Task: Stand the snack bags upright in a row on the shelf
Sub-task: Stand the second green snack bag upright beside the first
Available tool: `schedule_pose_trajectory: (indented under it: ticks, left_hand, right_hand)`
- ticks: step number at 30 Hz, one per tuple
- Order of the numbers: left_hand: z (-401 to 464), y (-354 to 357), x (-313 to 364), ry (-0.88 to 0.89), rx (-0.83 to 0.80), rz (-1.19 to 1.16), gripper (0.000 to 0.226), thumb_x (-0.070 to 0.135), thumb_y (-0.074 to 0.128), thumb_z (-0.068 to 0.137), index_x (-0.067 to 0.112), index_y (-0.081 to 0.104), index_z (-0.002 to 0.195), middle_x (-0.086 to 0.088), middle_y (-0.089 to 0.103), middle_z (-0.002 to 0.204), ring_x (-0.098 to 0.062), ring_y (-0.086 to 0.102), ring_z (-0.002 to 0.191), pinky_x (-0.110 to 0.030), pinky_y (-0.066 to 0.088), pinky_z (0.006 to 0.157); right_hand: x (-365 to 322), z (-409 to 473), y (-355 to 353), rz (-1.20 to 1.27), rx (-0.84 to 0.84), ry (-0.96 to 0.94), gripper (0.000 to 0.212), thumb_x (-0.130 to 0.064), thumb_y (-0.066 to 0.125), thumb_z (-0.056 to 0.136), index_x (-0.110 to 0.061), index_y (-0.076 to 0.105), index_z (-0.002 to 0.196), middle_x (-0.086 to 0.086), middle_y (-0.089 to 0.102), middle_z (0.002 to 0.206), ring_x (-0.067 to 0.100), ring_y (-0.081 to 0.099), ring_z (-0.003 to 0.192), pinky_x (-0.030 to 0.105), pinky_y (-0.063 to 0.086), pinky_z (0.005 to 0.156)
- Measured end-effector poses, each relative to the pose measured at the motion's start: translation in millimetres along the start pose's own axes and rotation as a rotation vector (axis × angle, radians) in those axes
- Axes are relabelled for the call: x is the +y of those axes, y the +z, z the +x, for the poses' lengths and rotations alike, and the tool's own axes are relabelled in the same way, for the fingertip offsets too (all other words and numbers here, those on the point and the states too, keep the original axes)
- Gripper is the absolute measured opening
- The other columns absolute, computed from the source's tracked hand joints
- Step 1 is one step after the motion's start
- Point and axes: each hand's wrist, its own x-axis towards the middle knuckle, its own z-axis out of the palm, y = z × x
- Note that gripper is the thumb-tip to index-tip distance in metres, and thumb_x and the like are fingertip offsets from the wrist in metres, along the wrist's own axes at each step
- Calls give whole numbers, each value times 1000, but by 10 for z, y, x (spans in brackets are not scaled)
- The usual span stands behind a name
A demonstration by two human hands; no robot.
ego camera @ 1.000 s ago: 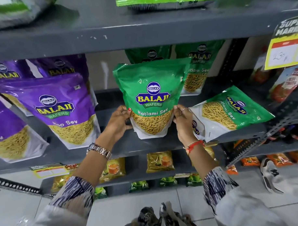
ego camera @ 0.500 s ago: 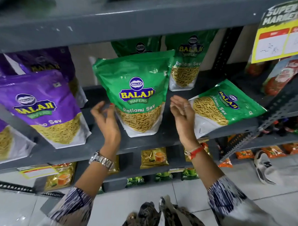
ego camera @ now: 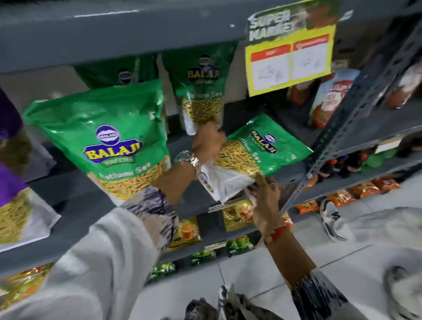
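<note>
A green Balaji Ratlami Sev bag [ego camera: 99, 122] stands upright at the front of the grey shelf [ego camera: 79, 210], and nothing touches it. Two more green bags [ego camera: 203, 87] stand behind it. Another green bag [ego camera: 265, 147] lies flat and slanted on the shelf to the right. My left hand [ego camera: 208, 140] reaches across and is closed on that lying bag's upper left edge, close to the rear bag's bottom. My right hand [ego camera: 264, 192] grips the lying bag's white bottom end at the shelf's front edge.
Purple Balaji bags [ego camera: 3, 176] stand at the far left. A yellow price sign [ego camera: 290, 62] hangs from the shelf above. A slotted grey post [ego camera: 350, 116] rises right of the lying bag, with red packs [ego camera: 331, 97] beyond it. Small packets [ego camera: 236, 215] fill lower shelves. A shoe [ego camera: 332, 219] is on the floor.
Both hands let go of the upright green bag and moved right to the lying bag. The left hand crossed over to its far edge, and the view swung right.
</note>
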Motion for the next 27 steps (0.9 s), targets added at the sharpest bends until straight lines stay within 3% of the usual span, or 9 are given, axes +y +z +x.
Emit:
schedule_pose_trajectory:
  ticks: [2,4,6,9,13,17,21,24,27]
  left_hand:
    - [229,59,-73,-119,-235,97,35,6,40,90,-13,54,115,-33,56,123,-42,53,115,-42,42,89]
    - [284,48,-107,-222,-378,30,37,13,45,92,-16,53,113,-41,54,116,-43,56,99,-40,47,74]
    - [291,20,-122,-234,-389,-84,25,20,56,89,-3,63,95,-32,60,92,-32,53,80,-27,52,69]
    - [272,4,-193,-244,-421,-218,26,15,62,85,-5,62,102,-26,63,102,-32,57,92,-40,48,94]
    - [10,27,-263,-286,-288,-278,14,14,71,76,9,59,70,0,58,57,-10,49,56,-21,39,51]
    - [-344,109,-302,-430,-210,-362,14,18,72,75,18,62,66,-1,57,64,-15,50,58,-19,38,49]
    - [-698,45,-234,-493,-124,-597,18,12,61,84,19,62,67,1,62,62,-13,54,57,-21,44,52]
    - [-1046,-94,-188,-470,-95,-753,21,8,55,87,16,61,69,2,54,51,-10,43,46,-17,40,47]
    - [-1391,-227,-165,-437,-79,-873,30,1,47,88,17,56,64,5,45,44,-7,38,38,-17,36,44]
  right_hand:
    - [-16,48,-14,43,-46,75,22,-17,48,95,-6,48,114,11,58,100,21,60,87,32,50,82]
    - [-39,95,-44,81,-76,131,34,-19,47,96,-1,47,124,14,61,114,26,61,104,34,52,85]
    - [-54,135,-95,103,-86,145,29,-21,46,96,-5,50,119,7,64,105,21,63,93,30,53,74]
    - [-65,188,-173,124,-90,151,16,-22,44,97,-12,56,102,3,65,87,14,61,77,25,53,62]
    - [-108,186,-310,83,-154,124,21,-22,42,97,-14,53,82,0,59,62,11,55,53,21,45,49]
    - [-249,98,-500,2,-236,69,27,-25,40,97,-12,58,81,6,60,72,23,58,67,33,48,66]
    - [-473,-74,-585,-57,-147,82,19,-26,54,91,-14,60,78,-5,66,56,14,59,47,24,50,50]
    - [-644,-197,-617,-142,-207,51,18,-30,55,89,-16,66,89,-1,71,82,23,41,61,45,48,71]
    - [-730,-446,-614,-137,-306,-14,19,-24,50,93,-17,68,94,-2,75,87,25,60,79,37,54,75]
